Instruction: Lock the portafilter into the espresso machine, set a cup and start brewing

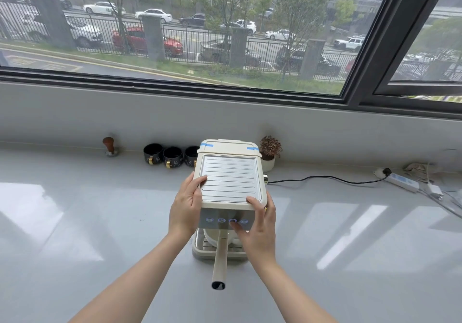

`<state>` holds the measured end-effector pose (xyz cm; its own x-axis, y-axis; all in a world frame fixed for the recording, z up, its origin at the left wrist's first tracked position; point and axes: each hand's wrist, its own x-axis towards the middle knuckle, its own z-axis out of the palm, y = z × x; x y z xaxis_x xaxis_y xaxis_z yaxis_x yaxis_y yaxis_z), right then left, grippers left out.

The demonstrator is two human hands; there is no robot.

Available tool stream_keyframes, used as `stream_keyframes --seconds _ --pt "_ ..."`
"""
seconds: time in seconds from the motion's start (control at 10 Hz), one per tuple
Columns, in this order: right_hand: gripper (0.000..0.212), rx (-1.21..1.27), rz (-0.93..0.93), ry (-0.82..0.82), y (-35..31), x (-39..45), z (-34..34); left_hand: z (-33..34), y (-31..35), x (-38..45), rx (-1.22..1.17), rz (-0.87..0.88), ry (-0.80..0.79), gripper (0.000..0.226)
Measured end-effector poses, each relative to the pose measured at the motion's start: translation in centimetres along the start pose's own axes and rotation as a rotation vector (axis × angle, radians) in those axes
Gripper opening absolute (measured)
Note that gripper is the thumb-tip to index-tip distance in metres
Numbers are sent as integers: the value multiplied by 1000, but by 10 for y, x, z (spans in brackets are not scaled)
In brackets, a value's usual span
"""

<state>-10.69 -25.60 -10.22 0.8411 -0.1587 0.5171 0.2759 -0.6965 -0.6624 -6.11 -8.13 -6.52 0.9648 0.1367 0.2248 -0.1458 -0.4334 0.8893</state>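
A cream espresso machine [228, 177] stands on the grey counter, its ribbed metal top facing me. The portafilter's long beige handle [220, 257] sticks straight out toward me from under the machine's front. A white cup [211, 237] sits on the drip tray [200, 250] beneath it, mostly hidden. My left hand [186, 205] clasps the machine's left side, thumb on the top edge. My right hand [258, 225] wraps the front right corner, and its thumb tip touches the front panel just below the third of several blue-lit buttons [233, 220].
Three black cups [172, 157] with gold handles stand in a row left of the machine, and a wooden-handled tamper [109, 146] further left. A small potted plant [269, 153] is behind the machine on the right. A black cord [325, 178] runs to a power strip [402, 182].
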Motion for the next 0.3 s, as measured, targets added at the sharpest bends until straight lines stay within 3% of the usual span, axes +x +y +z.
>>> stream_keyframes --seconds 0.1,0.3 --pt "69 8 10 -17 -2 1 -1 -1 1 1 1 9 -1 44" --pt "42 60 52 79 -15 15 -17 0 -3 1 14 11 9 43"
